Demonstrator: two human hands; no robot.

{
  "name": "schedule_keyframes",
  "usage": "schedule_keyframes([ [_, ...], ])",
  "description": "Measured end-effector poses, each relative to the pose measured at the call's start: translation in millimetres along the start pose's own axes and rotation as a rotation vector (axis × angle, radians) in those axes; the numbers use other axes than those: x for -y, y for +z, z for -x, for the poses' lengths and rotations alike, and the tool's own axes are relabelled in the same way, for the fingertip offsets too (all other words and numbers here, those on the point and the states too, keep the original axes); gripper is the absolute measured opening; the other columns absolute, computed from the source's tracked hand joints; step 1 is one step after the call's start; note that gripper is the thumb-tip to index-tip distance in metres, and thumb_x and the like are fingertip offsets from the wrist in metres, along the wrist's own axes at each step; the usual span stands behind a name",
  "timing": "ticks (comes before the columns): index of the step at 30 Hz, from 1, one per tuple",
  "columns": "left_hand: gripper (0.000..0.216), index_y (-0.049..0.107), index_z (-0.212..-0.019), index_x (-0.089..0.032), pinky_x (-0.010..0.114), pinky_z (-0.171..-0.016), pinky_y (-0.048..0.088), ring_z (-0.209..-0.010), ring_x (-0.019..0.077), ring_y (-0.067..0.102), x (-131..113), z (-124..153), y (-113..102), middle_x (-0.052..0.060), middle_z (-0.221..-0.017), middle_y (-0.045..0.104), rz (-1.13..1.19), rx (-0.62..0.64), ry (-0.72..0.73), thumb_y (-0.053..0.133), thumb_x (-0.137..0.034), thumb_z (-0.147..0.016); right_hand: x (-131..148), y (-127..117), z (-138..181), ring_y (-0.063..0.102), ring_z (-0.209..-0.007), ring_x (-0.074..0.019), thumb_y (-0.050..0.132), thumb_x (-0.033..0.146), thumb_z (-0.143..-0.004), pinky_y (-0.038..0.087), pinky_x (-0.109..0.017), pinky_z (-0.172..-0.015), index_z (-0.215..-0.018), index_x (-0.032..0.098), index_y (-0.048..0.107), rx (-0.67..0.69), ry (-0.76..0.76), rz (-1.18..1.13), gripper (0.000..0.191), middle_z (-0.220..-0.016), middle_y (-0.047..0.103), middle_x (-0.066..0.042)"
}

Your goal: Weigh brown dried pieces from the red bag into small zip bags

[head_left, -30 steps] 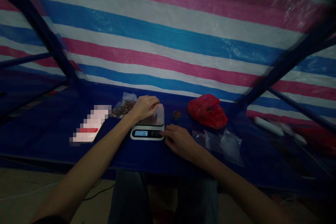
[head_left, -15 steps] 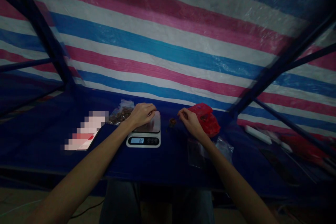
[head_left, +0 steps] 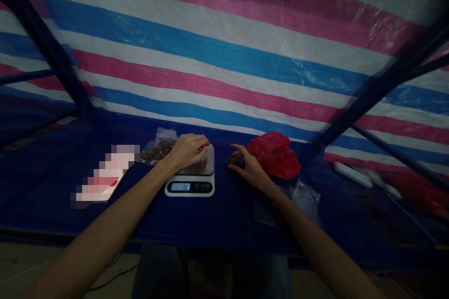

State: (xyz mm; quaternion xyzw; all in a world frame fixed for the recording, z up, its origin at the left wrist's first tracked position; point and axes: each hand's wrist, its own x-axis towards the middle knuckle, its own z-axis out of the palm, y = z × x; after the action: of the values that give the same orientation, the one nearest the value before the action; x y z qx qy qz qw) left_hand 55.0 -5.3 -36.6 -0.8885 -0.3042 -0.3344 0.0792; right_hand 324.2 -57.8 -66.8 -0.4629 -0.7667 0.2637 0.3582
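My left hand (head_left: 190,150) is over the left part of the kitchen scale (head_left: 190,187), its fingers curled together above the metal plate. Whether anything is in those fingers is hidden. The scale's lit display reads 0.0. To the right of the scale, my right hand (head_left: 248,167) has its thumb and fingers apart around a small heap of brown pieces (head_left: 231,159) on the blue tabletop (head_left: 220,222). Just behind this hand sits a crumpled red plastic bag (head_left: 271,152), its mouth showing something brown inside.
Clear zip bags filled with brown pieces (head_left: 156,148) lie left of the scale. A phone (head_left: 105,177), partly blurred out, is farther left. Thin clear bags (head_left: 306,198) lie by my right forearm. Blue frame bars and a striped sheet (head_left: 210,56) stand behind.
My right hand has moved left from beside the red bag to the small brown heap, with its fingers spreading. My left hand stays over the scale. The view has shifted slightly.
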Motion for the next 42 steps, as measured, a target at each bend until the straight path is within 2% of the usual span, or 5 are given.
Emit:
schedule_keyframes([
  [8, 0.019, 0.069, -0.086, -0.018, 0.031, -0.067, 0.046, -0.071, 0.0183, 0.065, 5.2, -2.0, -10.4, 0.004, -0.082, 0.072, -0.081, -0.042, -0.021, 0.051, -0.014, -0.088, 37.5, 6.7, -10.3, 0.067, -0.099, -0.0202, 0.069, 0.023, -0.084, 0.052, -0.035, -0.082, -0.143, 0.023, 0.038, -0.141, -0.04, -0.011, 0.067, -0.109, 0.069, -0.007],
  [18, 0.019, 0.068, -0.092, -0.018, 0.032, -0.071, 0.048, -0.077, 0.0193, 0.068, 35.2, 6.6, -17.0, 0.004, -0.089, 0.075, -0.115, -0.138, -0.153, 0.051, -0.014, -0.088, 67.5, 60.3, -57.0, 0.064, -0.104, -0.0221, 0.072, 0.021, -0.082, 0.047, -0.042, -0.096, -0.142, 0.021, 0.04, 0.089, -0.211, -0.019, 0.068, -0.11, 0.068, -0.006],
  [25, 0.016, 0.067, -0.089, -0.018, 0.032, -0.071, 0.046, -0.073, 0.0179, 0.065, 27.9, 4.2, -13.6, 0.003, -0.086, 0.074, -0.107, -0.138, -0.117, 0.052, -0.013, -0.088, 58.3, 20.8, -29.4, 0.061, -0.095, -0.0198, 0.061, 0.025, -0.093, 0.047, -0.034, -0.086, -0.097, 0.02, 0.065, -0.2, -0.248, 0.049, 0.008, -0.098, 0.066, -0.005],
  [31, 0.016, 0.066, -0.085, -0.018, 0.032, -0.07, 0.044, -0.07, 0.0169, 0.064, 21.6, 1.3, -10.4, 0.002, -0.082, 0.073, -0.099, -0.137, -0.06, 0.052, -0.012, -0.087, 30.5, -6.6, -9.6, 0.058, -0.076, -0.0165, 0.06, 0.025, -0.093, 0.044, -0.03, -0.072, -0.086, 0.02, 0.067, -0.298, -0.09, 0.081, 0.011, -0.083, 0.065, -0.002],
  [42, 0.015, 0.066, -0.085, -0.018, 0.031, -0.069, 0.044, -0.069, 0.0152, 0.062, 21.9, 2.3, -7.8, 0.0, -0.081, 0.072, -0.096, -0.139, -0.069, 0.053, -0.012, -0.087, 33.0, 3.1, 0.1, 0.056, -0.083, -0.0183, 0.056, 0.014, -0.092, 0.042, -0.031, -0.077, -0.084, 0.019, 0.058, -0.132, -0.119, 0.251, 0.01, -0.084, 0.06, -0.002],
])
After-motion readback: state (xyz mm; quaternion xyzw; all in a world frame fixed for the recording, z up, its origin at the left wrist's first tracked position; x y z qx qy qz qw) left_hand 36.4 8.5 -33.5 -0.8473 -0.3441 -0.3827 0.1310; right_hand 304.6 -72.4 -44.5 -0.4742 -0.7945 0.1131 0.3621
